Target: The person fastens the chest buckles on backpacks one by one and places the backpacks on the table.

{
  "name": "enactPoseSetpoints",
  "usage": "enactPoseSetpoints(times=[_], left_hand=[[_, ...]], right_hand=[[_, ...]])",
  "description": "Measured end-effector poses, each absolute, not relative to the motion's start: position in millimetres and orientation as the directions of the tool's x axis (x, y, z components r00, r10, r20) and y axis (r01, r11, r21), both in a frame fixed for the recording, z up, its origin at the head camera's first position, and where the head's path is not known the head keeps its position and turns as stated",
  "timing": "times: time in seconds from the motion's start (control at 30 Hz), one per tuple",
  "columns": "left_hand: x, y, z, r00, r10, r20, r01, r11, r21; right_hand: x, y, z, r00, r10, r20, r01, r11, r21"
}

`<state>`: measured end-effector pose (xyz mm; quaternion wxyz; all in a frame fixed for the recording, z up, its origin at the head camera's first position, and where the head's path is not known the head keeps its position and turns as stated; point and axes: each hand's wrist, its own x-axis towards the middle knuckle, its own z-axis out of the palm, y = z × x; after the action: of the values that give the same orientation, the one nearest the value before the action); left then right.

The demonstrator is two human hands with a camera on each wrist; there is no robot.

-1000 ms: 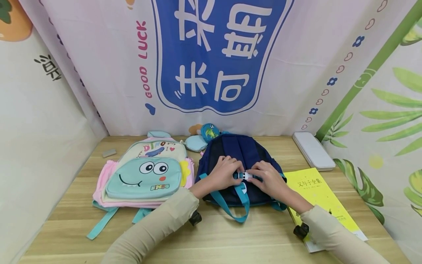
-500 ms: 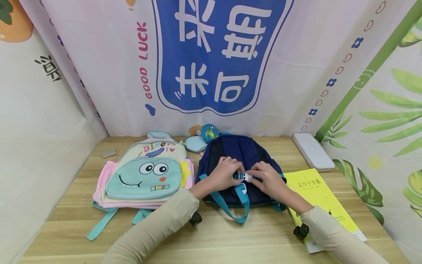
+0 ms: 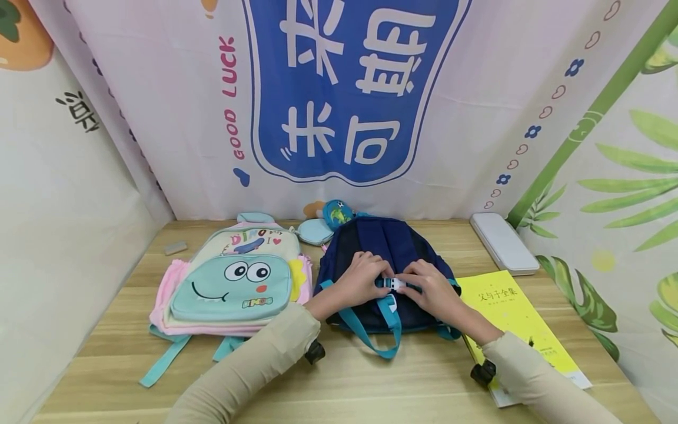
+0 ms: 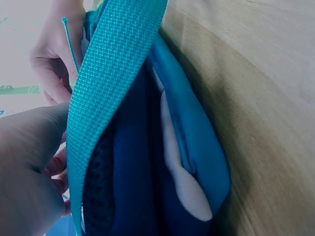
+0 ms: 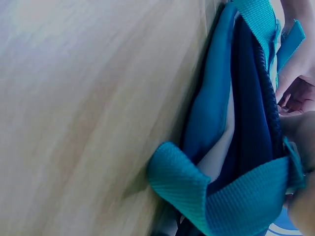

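A navy backpack (image 3: 365, 232) with teal straps lies back-side up on the table. A white strap buckle (image 3: 394, 284) sits over its middle, its parts together in line. From the left, the thumb and fingers of my left hand (image 3: 361, 279) pinch the buckle's end. My right hand (image 3: 430, 287) pinches the other end from the right. In the left wrist view a teal strap (image 4: 113, 88) crosses in front of the bag and hides the fingertips. Another teal strap (image 5: 246, 196) loops beside the bag in the right wrist view, where the buckle is hidden.
A pink and mint dinosaur backpack (image 3: 233, 288) lies to the left, its straps toward the front. A yellow book (image 3: 521, 324) is under the right forearm. A white oblong case (image 3: 504, 242) stands back right, and a small grey block (image 3: 176, 247) lies back left.
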<state>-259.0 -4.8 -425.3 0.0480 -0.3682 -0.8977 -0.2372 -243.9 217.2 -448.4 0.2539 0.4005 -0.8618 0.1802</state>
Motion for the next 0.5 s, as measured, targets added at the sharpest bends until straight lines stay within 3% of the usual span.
enactPoseSetpoints(times=[0.5], left_hand=[[-259.8, -3.6, -426.0, -0.730, 0.635, 0.253, 0.675, 0.608, 0.418]], right_hand=[[-243.5, 215.2, -447.5, -0.555, -0.594, 0.582, -0.787, 0.601, -0.138]])
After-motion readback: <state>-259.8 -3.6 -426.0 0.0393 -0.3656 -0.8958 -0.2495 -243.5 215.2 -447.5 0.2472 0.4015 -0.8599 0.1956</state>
